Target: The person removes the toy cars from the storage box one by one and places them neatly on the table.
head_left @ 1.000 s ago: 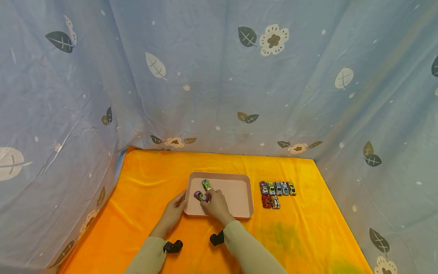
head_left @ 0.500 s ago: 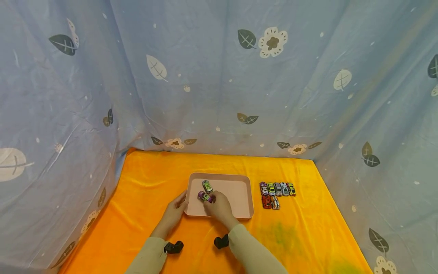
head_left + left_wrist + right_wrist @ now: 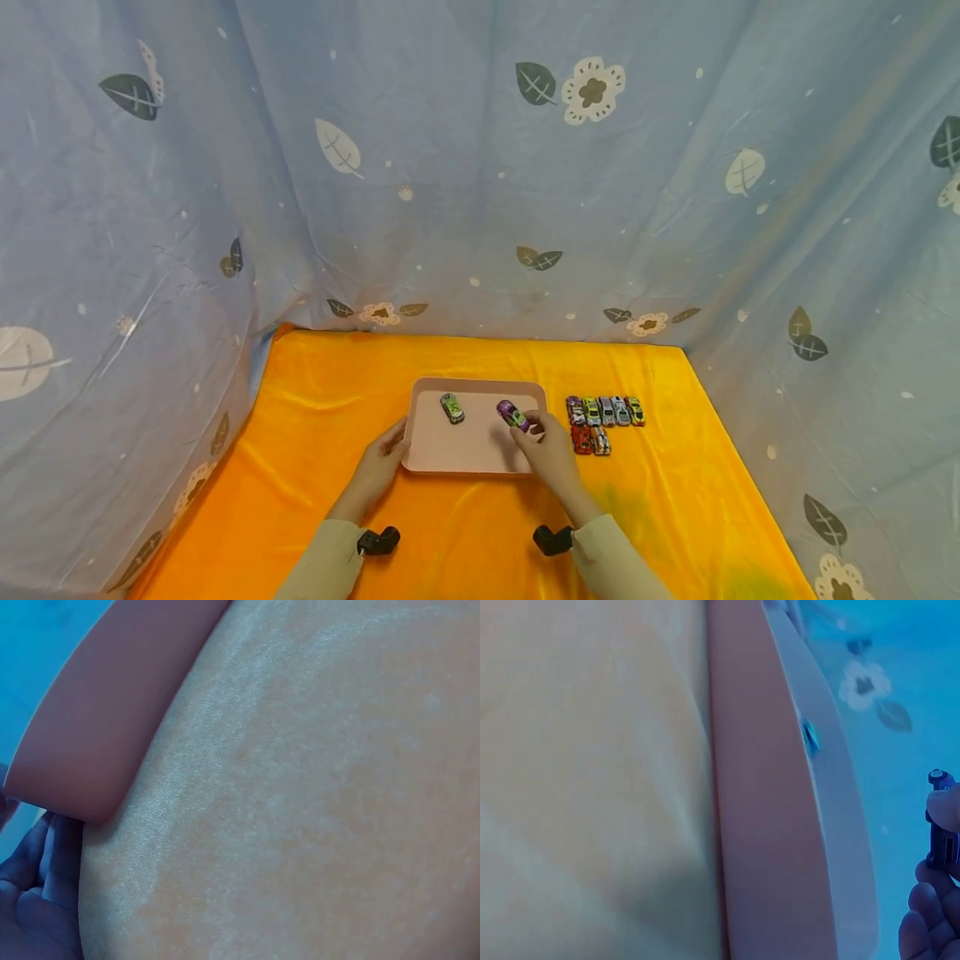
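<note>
My right hand (image 3: pixel 550 448) pinches a purple and green toy car (image 3: pixel 513 415) above the right part of a pink tray (image 3: pixel 480 474). The right wrist view shows this car's dark underside and wheels (image 3: pixel 939 825) between thumb and fingers. Inside the tray, a green and white toy car (image 3: pixel 452 407) lies to the left. My left hand (image 3: pixel 380 463) grips the tray's left edge near the front corner. In the left wrist view its fingers (image 3: pixel 56 862) lie against the tray's outer wall (image 3: pixel 105 712), with the thumb at the rim only partly visible.
To the right of the tray, several toy cars (image 3: pixel 606 411) stand side by side in a row. In front of that row are a red car (image 3: pixel 582 439) and a white one (image 3: pixel 601 442). A yellow-orange cloth (image 3: pixel 330 375) covers the table, and patterned curtains (image 3: pixel 450 167) hang around it.
The purple and green car has been lifted off the tray floor and carried right in my right hand. The green and white car stays in the tray. My left hand has kept its place.
</note>
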A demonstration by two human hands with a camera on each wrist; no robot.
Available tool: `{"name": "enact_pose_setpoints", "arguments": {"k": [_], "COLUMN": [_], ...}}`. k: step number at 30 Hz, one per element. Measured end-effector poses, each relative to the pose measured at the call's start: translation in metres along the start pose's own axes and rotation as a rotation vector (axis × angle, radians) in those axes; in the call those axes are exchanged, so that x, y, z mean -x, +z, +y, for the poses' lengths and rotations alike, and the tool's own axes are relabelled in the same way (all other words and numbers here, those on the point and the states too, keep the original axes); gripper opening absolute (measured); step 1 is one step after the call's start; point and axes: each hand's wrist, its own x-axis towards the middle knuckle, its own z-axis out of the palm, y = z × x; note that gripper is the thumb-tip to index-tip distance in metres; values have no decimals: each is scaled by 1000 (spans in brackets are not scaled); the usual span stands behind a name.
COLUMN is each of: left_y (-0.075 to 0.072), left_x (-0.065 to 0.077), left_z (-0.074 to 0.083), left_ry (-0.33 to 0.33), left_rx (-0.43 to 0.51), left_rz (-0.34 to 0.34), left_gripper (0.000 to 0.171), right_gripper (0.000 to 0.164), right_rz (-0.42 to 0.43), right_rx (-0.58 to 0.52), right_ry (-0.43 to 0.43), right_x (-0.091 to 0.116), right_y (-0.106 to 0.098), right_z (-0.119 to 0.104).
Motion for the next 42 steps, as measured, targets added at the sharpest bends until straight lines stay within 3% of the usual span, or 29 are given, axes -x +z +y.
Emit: {"name": "enact_pose_setpoints", "arguments": {"k": [9, 21, 25, 35, 42], "left_y": [-2, -2, -2, 1, -1], "left_x": [1, -3, -1, -3, -4], "left_z": [3, -2, 3, -4, -4], "left_ry": [-22, -29, -33, -25, -24], "left_rx": [23, 54, 65, 66, 65], "left_rz": [-22, -21, -20, -11, -15], "left_gripper": [50, 51, 51, 50, 51], "right_gripper": [32, 50, 55, 66, 68], "right_rz": [81, 93, 118, 195, 186], "right_rx": [28, 14, -5, -40, -86], "right_ry": [91, 257, 301, 444, 508], "right_x": [7, 12, 13, 19, 20], "right_y": [-48, -83, -91, -106, -105], "right_z": [34, 64, 75, 107, 120]}}
